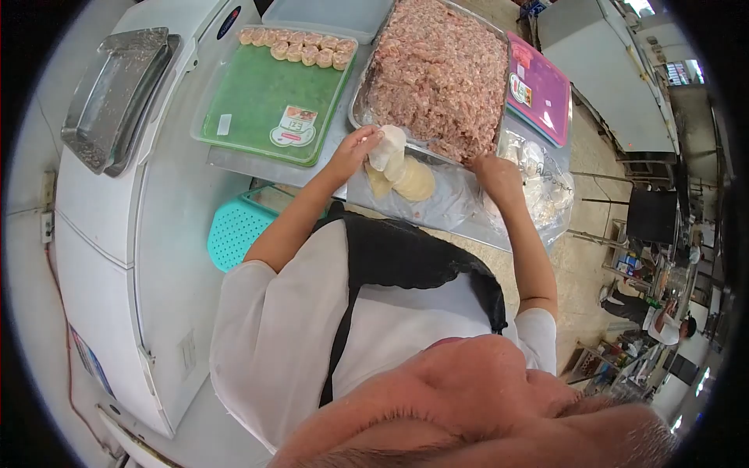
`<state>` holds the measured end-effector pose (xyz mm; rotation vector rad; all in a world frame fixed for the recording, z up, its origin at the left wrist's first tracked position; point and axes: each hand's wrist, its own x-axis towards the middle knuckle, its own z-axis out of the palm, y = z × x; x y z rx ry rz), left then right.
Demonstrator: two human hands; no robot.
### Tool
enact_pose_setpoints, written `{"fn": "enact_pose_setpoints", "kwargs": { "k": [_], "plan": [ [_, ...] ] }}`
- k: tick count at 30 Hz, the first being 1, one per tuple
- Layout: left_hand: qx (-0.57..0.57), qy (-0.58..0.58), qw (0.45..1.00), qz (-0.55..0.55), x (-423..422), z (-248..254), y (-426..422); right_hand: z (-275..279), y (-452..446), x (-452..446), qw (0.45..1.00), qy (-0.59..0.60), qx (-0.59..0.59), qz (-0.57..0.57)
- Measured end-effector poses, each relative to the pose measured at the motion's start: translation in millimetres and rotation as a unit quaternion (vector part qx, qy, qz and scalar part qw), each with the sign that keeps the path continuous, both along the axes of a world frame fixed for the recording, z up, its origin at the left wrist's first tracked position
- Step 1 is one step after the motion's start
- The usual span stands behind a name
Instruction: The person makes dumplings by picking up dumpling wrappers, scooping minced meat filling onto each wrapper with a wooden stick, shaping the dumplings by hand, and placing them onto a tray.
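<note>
My left hand [356, 154] pinches a thin round dumpling wrapper [388, 147] between its fingertips, above the front edge of the table. Just below it, a fanned stack of pale wrappers [413, 179] lies on a clear plastic sheet [452, 195]. My right hand [498, 178] is closed at the near right corner of a metal tray [437, 154] heaped with ground meat filling [441, 70]. Its fingertips meet the meat; what they hold, if anything, is hidden.
Filled dumplings [312, 51] line the far end of a green-lidded container [257, 101] at left. Purple lid [544, 86] and a plastic bag [538, 187] lie right. A turquoise basket [234, 234] sits below the table. White freezer [156, 218] stands left; another person [663, 324] is far right.
</note>
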<state>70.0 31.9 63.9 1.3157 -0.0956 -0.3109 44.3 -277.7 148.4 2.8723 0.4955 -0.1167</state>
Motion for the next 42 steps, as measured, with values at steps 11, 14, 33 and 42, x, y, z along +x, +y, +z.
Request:
{"fn": "enact_pose_setpoints", "kwargs": {
  "k": [11, 14, 33, 42],
  "plan": [
    [0.174, -0.145, 0.972, -0.064, 1.1, 11.0, 11.8, 1.6, 34.0, 7.5, 0.999, 0.018, 0.016, 0.049],
    [-0.099, 0.043, 0.994, -0.009, -2.9, 17.8, 4.8, 1.9, 25.7, 12.1, 0.998, 0.031, 0.03, 0.035],
    [-0.248, 0.168, 0.953, -0.05, -7.4, 2.8, -15.7, -11.9, 1.1, 13.6, 0.967, 0.114, 0.213, -0.084],
    [0.004, 0.018, 0.998, -0.064, -3.2, 5.2, -27.1, 26.1, -3.8, 22.5, 0.998, 0.04, 0.039, -0.005]
  ]
}}
